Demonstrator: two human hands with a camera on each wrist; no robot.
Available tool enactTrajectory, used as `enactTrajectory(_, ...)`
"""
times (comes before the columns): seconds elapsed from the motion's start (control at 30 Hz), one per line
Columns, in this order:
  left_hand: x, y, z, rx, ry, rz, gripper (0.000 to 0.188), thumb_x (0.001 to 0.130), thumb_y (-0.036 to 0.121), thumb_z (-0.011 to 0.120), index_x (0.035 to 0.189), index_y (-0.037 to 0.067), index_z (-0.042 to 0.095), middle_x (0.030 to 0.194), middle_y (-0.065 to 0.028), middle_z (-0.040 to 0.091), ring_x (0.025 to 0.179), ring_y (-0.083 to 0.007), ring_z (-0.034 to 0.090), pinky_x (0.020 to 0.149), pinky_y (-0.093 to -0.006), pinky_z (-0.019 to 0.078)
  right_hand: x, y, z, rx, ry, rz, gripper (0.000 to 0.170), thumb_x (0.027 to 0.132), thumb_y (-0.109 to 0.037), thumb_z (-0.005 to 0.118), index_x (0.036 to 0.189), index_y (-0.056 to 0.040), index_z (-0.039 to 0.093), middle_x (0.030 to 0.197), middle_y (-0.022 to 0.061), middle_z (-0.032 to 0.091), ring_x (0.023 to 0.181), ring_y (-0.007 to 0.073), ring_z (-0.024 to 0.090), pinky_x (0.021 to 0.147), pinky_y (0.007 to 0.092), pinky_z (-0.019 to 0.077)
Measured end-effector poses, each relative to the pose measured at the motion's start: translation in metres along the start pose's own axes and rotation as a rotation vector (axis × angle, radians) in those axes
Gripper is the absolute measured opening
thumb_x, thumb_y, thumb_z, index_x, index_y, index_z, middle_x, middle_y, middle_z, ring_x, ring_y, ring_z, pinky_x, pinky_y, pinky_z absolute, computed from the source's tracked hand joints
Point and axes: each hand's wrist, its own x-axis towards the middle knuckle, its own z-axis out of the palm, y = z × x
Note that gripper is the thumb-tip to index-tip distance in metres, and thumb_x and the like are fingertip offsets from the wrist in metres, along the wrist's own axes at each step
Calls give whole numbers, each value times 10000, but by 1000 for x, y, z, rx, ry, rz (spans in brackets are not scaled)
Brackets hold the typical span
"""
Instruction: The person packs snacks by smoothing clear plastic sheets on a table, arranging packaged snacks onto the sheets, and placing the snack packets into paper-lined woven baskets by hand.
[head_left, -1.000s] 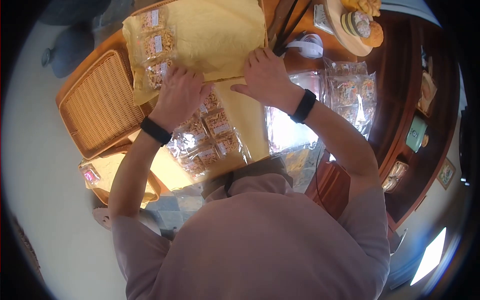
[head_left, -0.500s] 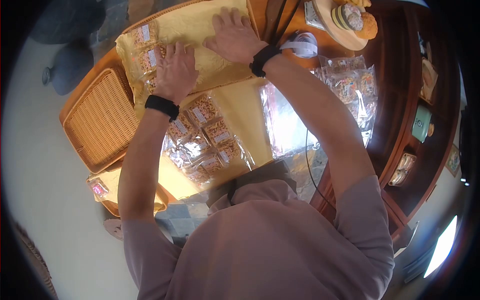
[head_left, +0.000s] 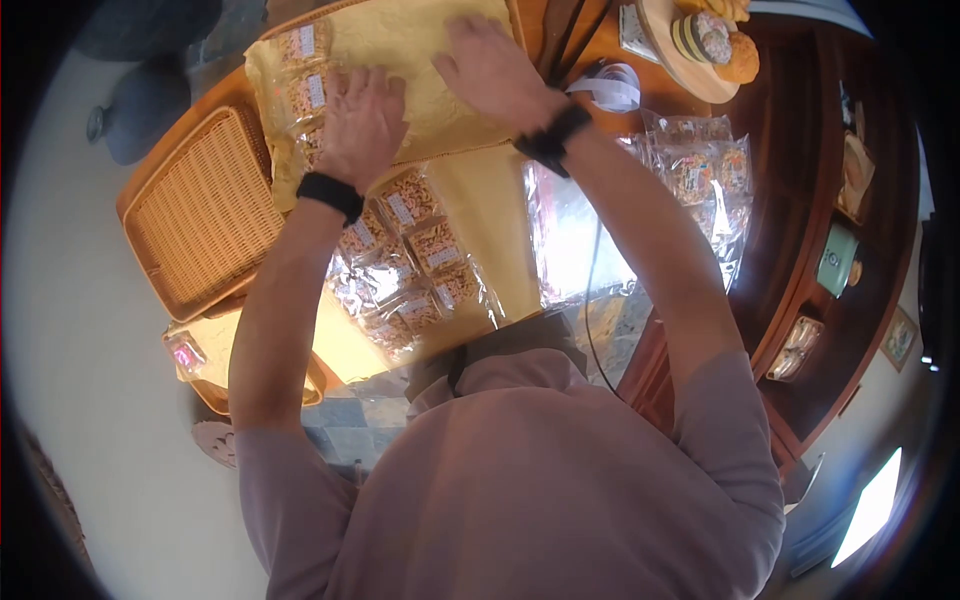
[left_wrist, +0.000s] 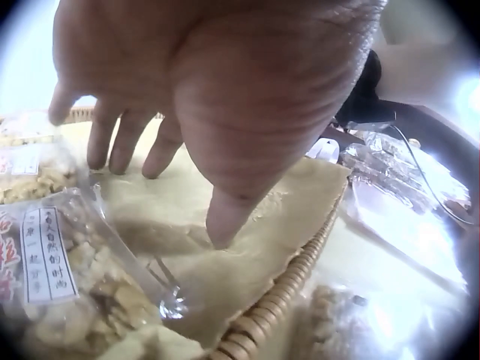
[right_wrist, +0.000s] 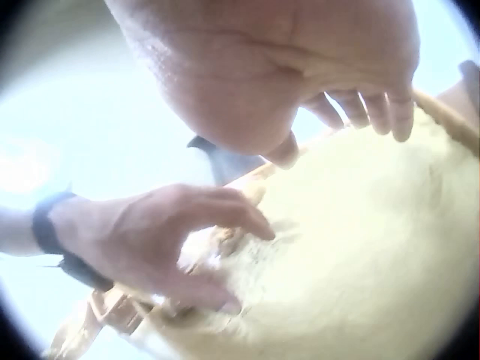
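Yellow paper (head_left: 420, 60) lines a wicker tray whose woven rim (left_wrist: 277, 300) shows in the left wrist view. Clear packets of snack pieces (head_left: 303, 92) lie along the tray's left side. My left hand (head_left: 362, 125) is spread on the paper just right of those packets, fingers extended, holding nothing. My right hand (head_left: 495, 72) is over the upper right part of the paper, fingers extended and thumb apart, with nothing in it. In the right wrist view its fingertips (right_wrist: 403, 127) are at or just above the paper; contact is unclear.
More packets (head_left: 410, 250) lie on paper nearer the body. An empty wicker basket (head_left: 200, 210) stands left. Right are shiny plastic bags (head_left: 580, 240), bagged snacks (head_left: 695, 180), a white tape roll (head_left: 610, 88) and a round board (head_left: 680, 60) with pastries.
Over the last second my right hand has moved from the tray's near edge up over the paper. My left hand has shifted slightly farther in, and both remain without anything held.
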Motion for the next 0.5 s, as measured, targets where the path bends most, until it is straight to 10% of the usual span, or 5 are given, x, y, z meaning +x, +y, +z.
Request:
enactTrajectory(0.23,-54,31,-3,-384,-224,-133,310,886,240,749,1068,-1,679,1010,-187,668,993,-357,653,895,-466,519,-89,-18,-8,-176,-337,3,416,949,-402,665,1085,-10,642,1101,183,611,1077,373,614,951,477,499)
enactTrajectory(0.43,-77,11,-27,-507,145,-2,324,932,291,694,1042,-13,679,929,-206,666,892,-396,668,771,-485,553,-91,-28,-26,-252,-305,-111,379,928,-380,691,1074,-37,621,1092,146,593,1042,337,621,890,450,514)
enactTrajectory(0.5,-90,-6,-29,-264,208,-281,450,937,329,696,1164,-56,646,946,-255,679,949,-407,678,822,-488,561,-93,-31,-26,-237,-278,-242,285,892,-297,700,1034,-53,663,1073,116,611,1072,300,623,860,459,523)
